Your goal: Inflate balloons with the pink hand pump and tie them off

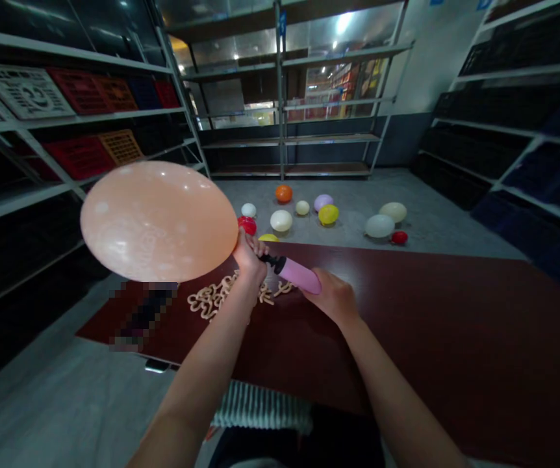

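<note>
A large peach-coloured balloon (158, 221), blown up big, fills the space at my left above the table. My left hand (251, 253) is closed around the balloon's neck, where it meets the black nozzle of a pink hand pump (300, 275). Gripping the pump's pink barrel at its other end is my right hand (333, 296), its fingers wrapped round it and partly hidden. The pump slants down from the balloon toward my right. Beneath my left forearm lies a heap of uninflated beige balloons (212, 299), partly covered by the arm.
The dark red table (431, 312) stretches off to the right. A blurred dark item (146, 315) lies at its left end. Beyond the table, several balloons, among them an orange one (284, 193), rest on the grey floor. Shelving with crates (85, 91) stands at left; racks line the back and right.
</note>
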Available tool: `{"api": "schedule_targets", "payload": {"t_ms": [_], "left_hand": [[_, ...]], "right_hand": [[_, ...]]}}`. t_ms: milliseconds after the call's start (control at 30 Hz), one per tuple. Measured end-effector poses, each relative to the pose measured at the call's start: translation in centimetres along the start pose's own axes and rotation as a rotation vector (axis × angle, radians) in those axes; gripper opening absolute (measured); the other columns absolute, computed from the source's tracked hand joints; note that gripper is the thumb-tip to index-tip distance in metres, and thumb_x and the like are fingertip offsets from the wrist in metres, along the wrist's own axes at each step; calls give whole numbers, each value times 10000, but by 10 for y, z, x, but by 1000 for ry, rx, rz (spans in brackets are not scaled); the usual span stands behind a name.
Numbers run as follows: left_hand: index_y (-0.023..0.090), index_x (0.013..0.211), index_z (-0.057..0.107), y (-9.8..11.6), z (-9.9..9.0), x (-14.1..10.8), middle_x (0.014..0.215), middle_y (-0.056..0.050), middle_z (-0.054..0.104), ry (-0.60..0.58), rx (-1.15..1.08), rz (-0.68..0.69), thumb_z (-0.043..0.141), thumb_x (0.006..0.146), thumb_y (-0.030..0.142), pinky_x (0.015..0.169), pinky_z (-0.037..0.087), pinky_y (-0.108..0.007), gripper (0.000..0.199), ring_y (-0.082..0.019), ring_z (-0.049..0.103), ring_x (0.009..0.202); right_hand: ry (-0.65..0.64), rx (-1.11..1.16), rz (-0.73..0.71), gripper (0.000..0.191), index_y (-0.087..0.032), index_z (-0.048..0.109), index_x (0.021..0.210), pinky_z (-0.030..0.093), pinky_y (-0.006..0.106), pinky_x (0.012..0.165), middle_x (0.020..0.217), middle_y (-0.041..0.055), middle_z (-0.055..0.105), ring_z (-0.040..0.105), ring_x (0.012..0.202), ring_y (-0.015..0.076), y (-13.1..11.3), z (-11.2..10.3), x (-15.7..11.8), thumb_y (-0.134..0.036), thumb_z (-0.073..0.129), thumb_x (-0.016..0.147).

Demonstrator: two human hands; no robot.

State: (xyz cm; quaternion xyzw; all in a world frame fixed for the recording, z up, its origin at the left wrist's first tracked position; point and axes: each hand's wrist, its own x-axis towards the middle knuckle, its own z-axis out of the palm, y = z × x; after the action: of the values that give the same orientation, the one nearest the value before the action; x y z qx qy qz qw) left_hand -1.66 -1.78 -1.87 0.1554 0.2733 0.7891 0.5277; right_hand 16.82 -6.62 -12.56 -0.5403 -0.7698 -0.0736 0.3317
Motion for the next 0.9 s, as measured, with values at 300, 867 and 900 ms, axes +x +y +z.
{"api": "schedule_targets", "payload": {"t_ms": [300, 867, 900], "left_hand": [[185, 520, 246, 63, -44, 18, 391, 64, 198, 63, -52, 105, 417, 1046, 294, 387, 221, -221, 564, -63, 189, 330], [187, 487, 247, 74, 75, 6, 390, 63, 178, -302, 123, 177, 463, 1026, 427, 360, 201, -239, 628, -63, 168, 308], [190, 488, 247, 64, 82, 6, 390, 63, 181, -313, 128, 156, 476, 1020, 431, 357, 194, -245, 628, -65, 170, 305]], "right_hand": [[-10, -82, -168, 298, -193, 642, 1065, 479, 303, 701, 913, 64, 738, 690, 802, 208, 5, 6, -4, -380, 652, 833], [-10, 262, 207, 280, -252, 626, 1003, 516, 329, 664, 860, 38, 731, 708, 766, 241, 4, -4, 2, -410, 688, 780], [-5, 273, 223, 279, -254, 622, 1005, 516, 328, 661, 861, 36, 732, 709, 764, 240, 5, -4, 2, -399, 690, 777]]}}
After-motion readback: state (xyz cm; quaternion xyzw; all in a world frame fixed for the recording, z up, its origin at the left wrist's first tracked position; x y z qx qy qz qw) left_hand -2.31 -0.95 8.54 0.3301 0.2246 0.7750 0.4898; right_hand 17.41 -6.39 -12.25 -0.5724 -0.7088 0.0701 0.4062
